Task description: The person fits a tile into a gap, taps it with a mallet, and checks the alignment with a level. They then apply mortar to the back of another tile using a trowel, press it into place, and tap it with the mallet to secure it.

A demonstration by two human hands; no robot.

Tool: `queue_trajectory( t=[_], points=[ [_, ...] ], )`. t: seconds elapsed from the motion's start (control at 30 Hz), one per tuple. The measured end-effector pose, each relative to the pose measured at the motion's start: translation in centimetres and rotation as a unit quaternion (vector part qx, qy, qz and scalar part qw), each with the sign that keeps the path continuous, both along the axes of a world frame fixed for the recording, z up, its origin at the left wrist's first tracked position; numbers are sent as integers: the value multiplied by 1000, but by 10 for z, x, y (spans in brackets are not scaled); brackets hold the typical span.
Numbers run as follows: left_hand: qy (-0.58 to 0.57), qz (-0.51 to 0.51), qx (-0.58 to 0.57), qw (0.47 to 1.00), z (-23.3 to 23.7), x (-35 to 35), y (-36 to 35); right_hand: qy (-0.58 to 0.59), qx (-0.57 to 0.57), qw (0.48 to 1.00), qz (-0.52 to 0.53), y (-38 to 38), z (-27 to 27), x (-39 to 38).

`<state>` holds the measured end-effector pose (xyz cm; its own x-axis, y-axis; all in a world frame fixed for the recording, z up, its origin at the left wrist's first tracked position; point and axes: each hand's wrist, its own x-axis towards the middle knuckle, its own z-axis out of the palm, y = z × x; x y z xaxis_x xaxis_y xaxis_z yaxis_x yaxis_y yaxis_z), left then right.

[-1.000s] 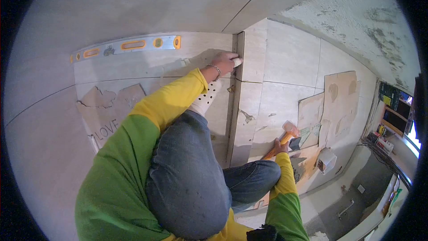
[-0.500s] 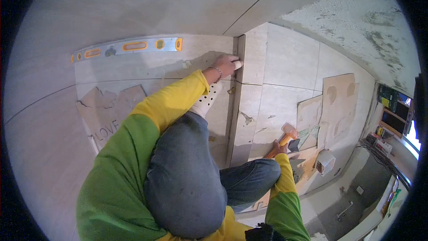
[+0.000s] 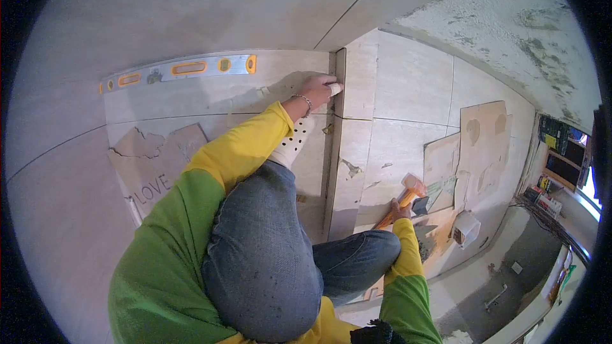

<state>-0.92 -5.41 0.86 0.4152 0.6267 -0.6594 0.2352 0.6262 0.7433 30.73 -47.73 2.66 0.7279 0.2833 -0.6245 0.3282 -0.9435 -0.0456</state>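
My left hand (image 3: 319,88) reaches out to the raised edge of a beige floor tile (image 3: 223,99) and pinches a small white piece (image 3: 335,88) at the joint between that tile and its neighbour. My right hand (image 3: 400,210) grips the orange handle of a rubber mallet (image 3: 408,190) whose head rests low over the tiles on the right. I squat, my knees in blue jeans between both arms, and a white perforated shoe (image 3: 294,142) shows under the left arm.
A long spirit level (image 3: 178,70) with orange fittings lies along the far edge of the tile. Torn cardboard (image 3: 156,159) marked LOVE lies left, more cardboard sheets (image 3: 481,146) right. A white box (image 3: 467,228) and rough mortar (image 3: 510,25) lie beyond.
The view shifted slightly. My left hand stays at the tile joint and my right hand keeps the mallet at nearly the same place.
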Motion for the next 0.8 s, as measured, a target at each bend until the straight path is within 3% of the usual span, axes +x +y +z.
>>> queue_trajectory(
  t=[0.27, 0.47, 0.53, 0.57, 0.6, 0.67, 0.73, 0.8],
  points=[
    [31, -36, 9, 999, 11, -2, 2, -1, 7, 1000, 6, 6, 9, -5],
    [51, -128, 99, 985, 32, -6, 2, -1, 33, 999, 17, -7, -7, 3],
    [29, -62, 15, 998, 32, -4, 2, -4, 37, 999, 13, -5, 0, -1],
    [-31, -39, -13, 999, 8, -3, -1, -6, 39, 999, 14, 0, 7, -5],
    [-34, -54, -11, 998, 11, -2, 0, -10, 42, 999, 0, 2, 8, -6],
    [19, -33, 29, 999, 16, -1, -8, 4, -6, 1000, 8, 5, 11, -4],
    [99, -44, 183, 977, 10, -6, -12, -3, 8, 1000, -6, 2, 12, -5],
    [91, -23, 129, 987, 33, -7, -15, 12, 37, 999, -17, 1, 12, -5]
  ],
)
